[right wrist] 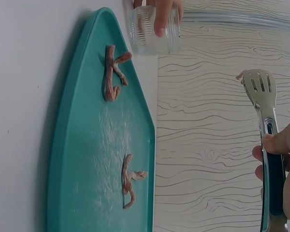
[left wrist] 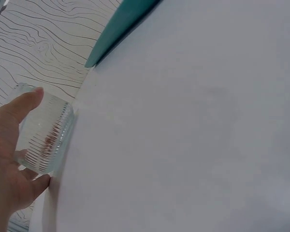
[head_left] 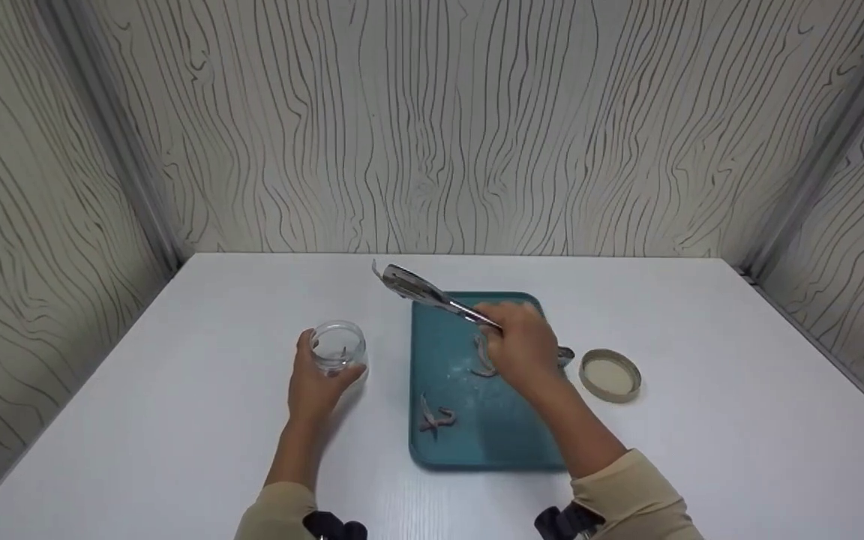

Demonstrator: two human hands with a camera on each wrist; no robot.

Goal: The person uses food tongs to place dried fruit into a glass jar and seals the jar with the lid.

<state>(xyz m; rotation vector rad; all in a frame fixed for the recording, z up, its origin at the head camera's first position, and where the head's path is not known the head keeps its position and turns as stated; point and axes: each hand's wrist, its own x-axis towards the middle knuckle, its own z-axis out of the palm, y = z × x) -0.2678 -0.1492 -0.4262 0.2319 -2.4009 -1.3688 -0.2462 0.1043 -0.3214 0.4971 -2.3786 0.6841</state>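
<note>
My left hand (head_left: 315, 388) grips a clear glass jar (head_left: 358, 346) by its sides, thumb on one side and fingers on the other. Through the ribbed glass in the left wrist view, a small reddish-brown strip (left wrist: 49, 141) shows inside. My right hand (head_left: 523, 343) holds slotted metal tongs (head_left: 443, 299) with a dark handle, raised above the tray's far edge and angled toward the left. At their tips a thin pale strip (head_left: 376, 270) sticks out. Below, the teal tray (head_left: 507, 444) carries two small clusters of pinkish-brown, meat-like strips (right wrist: 110, 72), one near its left front, one farther back.
A round lid (head_left: 610, 376) lies on the white table (head_left: 717, 420) just right of the tray. Wood-grain panels (head_left: 432, 135) stand behind the table and at both sides.
</note>
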